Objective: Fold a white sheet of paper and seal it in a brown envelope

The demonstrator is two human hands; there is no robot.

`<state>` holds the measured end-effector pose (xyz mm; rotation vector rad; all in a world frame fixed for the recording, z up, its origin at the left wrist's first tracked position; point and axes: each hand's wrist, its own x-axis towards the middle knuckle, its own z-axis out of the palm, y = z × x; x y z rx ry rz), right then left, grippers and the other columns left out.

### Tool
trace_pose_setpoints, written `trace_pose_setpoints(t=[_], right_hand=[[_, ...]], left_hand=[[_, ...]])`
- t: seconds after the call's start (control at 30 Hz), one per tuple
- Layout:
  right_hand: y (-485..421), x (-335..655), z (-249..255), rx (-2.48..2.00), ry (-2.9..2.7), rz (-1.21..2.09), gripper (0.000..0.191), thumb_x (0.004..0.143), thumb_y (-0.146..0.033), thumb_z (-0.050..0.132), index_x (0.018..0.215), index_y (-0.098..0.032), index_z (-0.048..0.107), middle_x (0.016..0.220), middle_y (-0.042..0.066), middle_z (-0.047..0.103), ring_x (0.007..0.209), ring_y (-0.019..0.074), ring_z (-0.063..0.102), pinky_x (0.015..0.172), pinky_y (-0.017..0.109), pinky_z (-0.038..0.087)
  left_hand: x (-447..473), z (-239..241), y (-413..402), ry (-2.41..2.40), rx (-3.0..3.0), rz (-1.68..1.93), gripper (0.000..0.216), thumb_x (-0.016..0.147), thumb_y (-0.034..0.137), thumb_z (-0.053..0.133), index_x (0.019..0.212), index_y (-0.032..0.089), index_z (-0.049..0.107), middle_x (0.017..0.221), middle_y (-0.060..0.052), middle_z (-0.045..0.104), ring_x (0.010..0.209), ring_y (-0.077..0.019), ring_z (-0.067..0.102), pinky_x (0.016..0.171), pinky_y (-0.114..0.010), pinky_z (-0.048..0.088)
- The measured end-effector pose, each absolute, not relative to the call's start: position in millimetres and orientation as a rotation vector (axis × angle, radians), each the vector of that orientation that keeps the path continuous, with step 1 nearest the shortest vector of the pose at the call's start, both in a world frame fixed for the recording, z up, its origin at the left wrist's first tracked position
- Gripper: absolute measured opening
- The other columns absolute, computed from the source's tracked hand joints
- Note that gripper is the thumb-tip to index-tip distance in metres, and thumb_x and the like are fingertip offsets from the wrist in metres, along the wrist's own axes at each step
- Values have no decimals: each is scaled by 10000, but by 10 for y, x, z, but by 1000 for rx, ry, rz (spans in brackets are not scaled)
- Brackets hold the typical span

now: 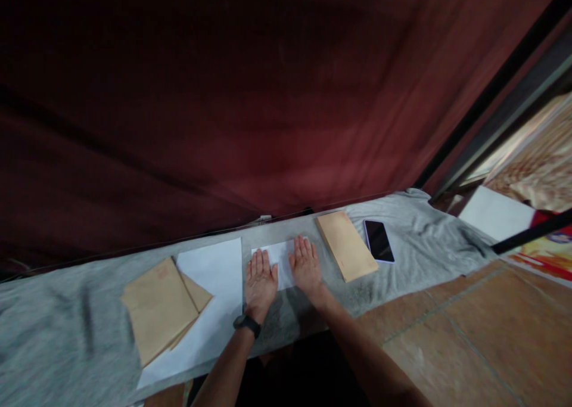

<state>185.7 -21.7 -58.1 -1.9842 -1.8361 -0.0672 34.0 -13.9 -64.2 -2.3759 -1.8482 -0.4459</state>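
A small white sheet of paper (280, 258) lies flat on the grey cloth between my hands. My left hand (261, 279) rests palm down on its left side, fingers stretched out. On its right side lies my right hand (306, 265), also flat, with the fingers extended. Whether the paper is folded I cannot tell. Just right of my right hand is a stack of brown envelopes (346, 245). Left of my left hand are larger white sheets (218, 276), partly covered by several brown envelopes (161, 308).
A phone (379, 241) with a dark screen lies right of the envelope stack. Grey cloth (415, 240) covers the long narrow surface. Behind it hangs a dark red curtain (286, 127). A black bar (496, 85) and a white box (496, 213) are at the right, above tiled floor (447, 323).
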Motion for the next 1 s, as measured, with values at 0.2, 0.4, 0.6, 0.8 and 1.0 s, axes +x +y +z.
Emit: trace_pose_setpoints(t=[0.2,0.4,0.6,0.8,1.0], right_hand=[[-248,1430,-605,-1816,-1983,48,519,1057,-401,340,1490,-140,458,1545,98,444,1442,218,398,1203,403,280],[-268,1728,-647,-1840,-1975,-5,507,1049,-367,374,1490,-129,451,1535,120,452,1440,245,402,1199,445,267],[-298,2000,-667,-1933,-1922,-76,549,1050,-388,377,1520,-104,395,1557,157,407,1440,277,397,1178,465,278],[-356,2247,-672,-1987,-1895,-111,566,1053,-403,363,1519,-85,393,1552,164,413,1432,288,406,1172,462,287],[-379,2285,-652,-2012,-1885,-122,576,1051,-411,351,1522,-83,389,1546,163,422,1424,302,413,1167,477,292]], left_hand=[[311,-647,-133,-1868,-2429,-420,577,985,227,255,1527,51,348,1590,-177,359,1518,-259,238,1213,-485,269],[336,-620,-147,-1862,-2406,-464,606,1001,337,288,1529,47,345,1581,-195,367,1504,-282,276,1208,-505,270],[352,-601,-144,-1869,-2383,-422,614,1010,355,272,1510,12,370,1568,-210,384,1498,-290,289,1214,-480,263],[352,-576,-143,-1880,-2375,-369,626,1012,383,278,1505,11,376,1567,-205,387,1495,-287,298,1209,-470,277],[397,-533,-166,-1908,-2328,-356,619,1011,368,263,1487,-5,398,1559,-220,388,1493,-306,298,1231,-527,176]])
